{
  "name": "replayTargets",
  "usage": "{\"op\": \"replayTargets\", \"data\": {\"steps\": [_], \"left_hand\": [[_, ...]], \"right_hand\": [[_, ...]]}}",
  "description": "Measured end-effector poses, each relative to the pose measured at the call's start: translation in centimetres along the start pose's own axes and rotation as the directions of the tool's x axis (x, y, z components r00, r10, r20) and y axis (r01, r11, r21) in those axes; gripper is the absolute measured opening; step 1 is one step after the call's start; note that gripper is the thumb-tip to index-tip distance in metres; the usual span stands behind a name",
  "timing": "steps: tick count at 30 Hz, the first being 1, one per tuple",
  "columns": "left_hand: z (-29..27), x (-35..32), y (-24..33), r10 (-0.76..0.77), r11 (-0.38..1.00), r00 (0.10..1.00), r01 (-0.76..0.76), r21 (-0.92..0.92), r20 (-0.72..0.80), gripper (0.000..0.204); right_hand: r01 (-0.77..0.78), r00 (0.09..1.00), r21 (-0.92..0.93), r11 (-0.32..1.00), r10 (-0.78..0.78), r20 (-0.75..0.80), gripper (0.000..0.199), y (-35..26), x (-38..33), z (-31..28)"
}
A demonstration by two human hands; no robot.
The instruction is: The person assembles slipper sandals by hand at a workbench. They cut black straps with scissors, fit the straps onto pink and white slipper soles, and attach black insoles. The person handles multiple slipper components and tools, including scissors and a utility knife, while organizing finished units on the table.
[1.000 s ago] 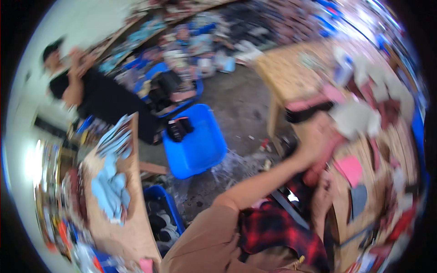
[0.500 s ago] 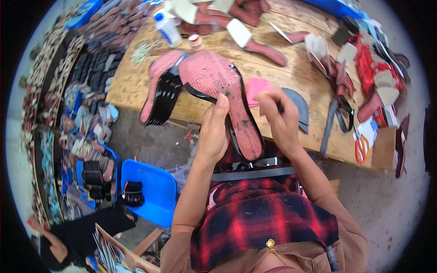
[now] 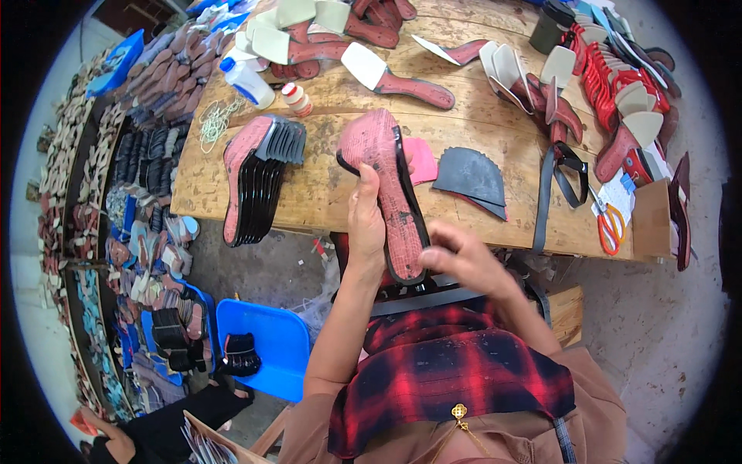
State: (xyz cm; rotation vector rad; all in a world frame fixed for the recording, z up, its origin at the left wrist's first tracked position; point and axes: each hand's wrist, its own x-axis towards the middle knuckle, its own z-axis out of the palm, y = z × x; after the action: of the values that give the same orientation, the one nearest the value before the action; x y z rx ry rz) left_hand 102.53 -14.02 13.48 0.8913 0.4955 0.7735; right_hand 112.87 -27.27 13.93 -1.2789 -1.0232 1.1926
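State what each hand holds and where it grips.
Left hand grips the red shoe sole along its left edge, near mid-length. Right hand touches its heel end; a firm grip cannot be told.

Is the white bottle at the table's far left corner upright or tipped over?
Tipped over: the white bottle lies on its side on the wooden table, blue cap toward the table edge.

Your left hand (image 3: 365, 224) grips a reddish shoe sole with a black rim (image 3: 386, 189), holding it up over the near edge of the wooden surface (image 3: 325, 100); your right hand (image 3: 464, 259) sits at its lower end; a stack of black-edged soles (image 3: 255, 174) lies to the left; dark curved pieces (image 3: 471, 174) lie to the right; orange-handled scissors (image 3: 610, 220) rest farther right.
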Motion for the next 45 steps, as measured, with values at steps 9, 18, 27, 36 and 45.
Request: {"op": "replayTargets", "data": {"steps": [9,18,27,36,45], "left_hand": [[-2.9,-0.1,2.2,0.178,0.964,0.972,-0.204,-0.172,-0.155,0.058],[-4.8,-3.7,-2.5,-0.098,0.99,0.995,0.1,-0.103,0.027,0.042],[-3.4,-4.0,-7.3,-0.252,0.951,0.968,0.245,-0.187,-0.016,0.062],[3.1,0.3,-5.2,-0.132,0.327,0.724,-0.614,0.719,0.678,0.04],[1.8,2.4,-6.9,-0.273,0.192,0.784,-0.524,0.83,0.558,0.045]], "right_hand": [[0.256,0.939,-0.051,0.965,-0.236,0.251,0.023,0.4,0.6,2.3],[0.124,0.875,-0.936,0.33,-0.482,-0.054,0.029,4.4,3.3,-11.0],[0.323,0.875,-0.916,0.24,-0.445,0.192,0.021,5.9,5.0,-13.3],[0.109,0.987,-0.626,0.772,-0.158,-0.022,0.015,5.6,8.0,-16.0],[0.165,0.804,0.058,0.985,-0.101,-0.586,0.009,3.7,5.9,-20.4]]}}
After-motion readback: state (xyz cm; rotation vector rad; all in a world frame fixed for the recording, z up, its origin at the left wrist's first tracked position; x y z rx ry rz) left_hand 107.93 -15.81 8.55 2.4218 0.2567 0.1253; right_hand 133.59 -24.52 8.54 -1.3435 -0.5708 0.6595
